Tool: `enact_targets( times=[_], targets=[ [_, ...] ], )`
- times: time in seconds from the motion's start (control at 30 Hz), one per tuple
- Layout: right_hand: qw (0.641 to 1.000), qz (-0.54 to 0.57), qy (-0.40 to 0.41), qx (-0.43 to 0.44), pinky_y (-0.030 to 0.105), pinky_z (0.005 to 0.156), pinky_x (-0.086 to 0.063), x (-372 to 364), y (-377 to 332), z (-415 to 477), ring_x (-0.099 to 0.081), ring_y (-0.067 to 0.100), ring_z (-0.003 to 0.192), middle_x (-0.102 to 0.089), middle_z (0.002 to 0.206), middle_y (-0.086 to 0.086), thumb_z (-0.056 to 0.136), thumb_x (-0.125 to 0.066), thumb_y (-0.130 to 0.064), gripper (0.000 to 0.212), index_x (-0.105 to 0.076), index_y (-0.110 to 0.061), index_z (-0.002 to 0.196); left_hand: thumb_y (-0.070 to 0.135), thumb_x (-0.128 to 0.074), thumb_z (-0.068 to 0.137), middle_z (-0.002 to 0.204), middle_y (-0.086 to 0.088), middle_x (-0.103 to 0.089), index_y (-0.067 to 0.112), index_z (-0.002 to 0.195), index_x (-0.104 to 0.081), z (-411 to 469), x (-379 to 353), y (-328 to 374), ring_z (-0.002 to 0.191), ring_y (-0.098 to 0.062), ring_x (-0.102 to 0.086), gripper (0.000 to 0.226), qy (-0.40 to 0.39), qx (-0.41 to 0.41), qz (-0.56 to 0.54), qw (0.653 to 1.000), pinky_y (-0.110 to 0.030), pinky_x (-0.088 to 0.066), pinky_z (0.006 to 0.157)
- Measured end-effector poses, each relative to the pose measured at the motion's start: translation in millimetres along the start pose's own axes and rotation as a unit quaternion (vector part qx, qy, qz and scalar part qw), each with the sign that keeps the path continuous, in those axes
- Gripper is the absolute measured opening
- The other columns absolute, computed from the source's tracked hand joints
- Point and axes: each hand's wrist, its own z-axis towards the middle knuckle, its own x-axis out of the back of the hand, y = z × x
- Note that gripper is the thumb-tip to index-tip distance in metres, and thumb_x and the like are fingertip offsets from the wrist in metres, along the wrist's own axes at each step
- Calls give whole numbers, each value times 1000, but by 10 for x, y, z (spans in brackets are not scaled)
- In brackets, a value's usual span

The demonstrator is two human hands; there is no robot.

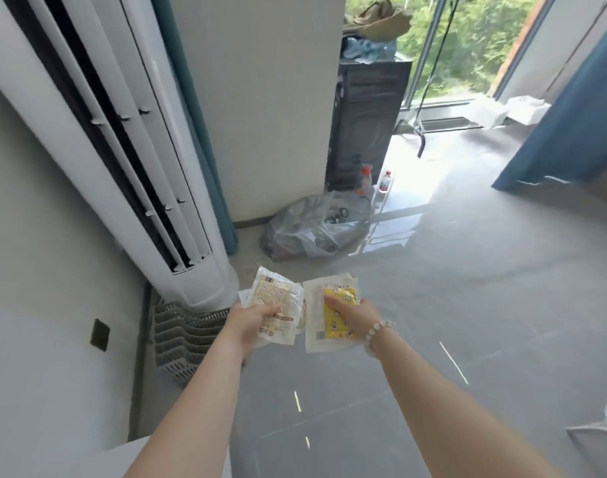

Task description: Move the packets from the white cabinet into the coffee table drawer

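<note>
Several packets (277, 298) clamped in left hand (250, 319) and right hand (353, 313) fingers (330, 300); air conditioner (129, 167), plastic bag (312, 229) ahead.

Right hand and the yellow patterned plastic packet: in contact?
Touching. The head view shows the right hand pinching the yellow patterned plastic packet, with the thumb lying across its upper face.

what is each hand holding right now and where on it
The left hand grips a stack of beige packets at their lower left edge. The right hand pinches a yellow packet on a white packet by their right edge.
</note>
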Motion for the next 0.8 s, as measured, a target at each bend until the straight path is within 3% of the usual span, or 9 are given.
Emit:
enact_targets(
  times=[0.1,0.2,0.43,0.6,0.8],
  targets=[
    [999,23,40,-9,33,75,-57,451,115,9,-68,22,86,-69,94,6,68,-76,-53,50,-63,-12,94,-6,-60,85,92,-13,-69,4,98,-64,-17,-501,6,79,-27,-67,16,-40,3,39,998,-37,-56,68],
    [995,61,82,-9,32,76,-55,948,224,-25,-67,21,82,-67,88,4,69,-77,-50,39,-63,-16,81,-5,-61,84,90,-15,-68,1,100,-65,-12,-1023,-4,78,-28,-66,17,-71,2,79,994,-39,-54,74],
    [977,135,165,-16,24,58,-47,2111,595,-161,-64,18,71,-64,75,0,70,-76,-51,38,-59,-18,70,-5,-61,84,86,-12,-66,4,98,-65,-67,-2297,-140,71,-24,-64,17,-156,5,142,977,-29,-55,56],
    [959,182,216,-35,29,67,-52,2806,997,-293,-66,22,76,-68,83,4,71,-77,-48,36,-62,-15,72,-4,-65,81,99,-21,-65,0,110,-64,-122,-3117,-379,82,-31,-62,30,-198,18,185,962,-39,-50,74],
    [935,229,264,-65,35,85,-55,3418,1484,-423,-68,24,90,-70,96,7,72,-76,-48,38,-63,-14,82,-1,-65,82,84,-13,-64,5,105,-63,-202,-3942,-739,67,-26,-62,25,-235,27,235,943,-29,-50,57]
  ],
)
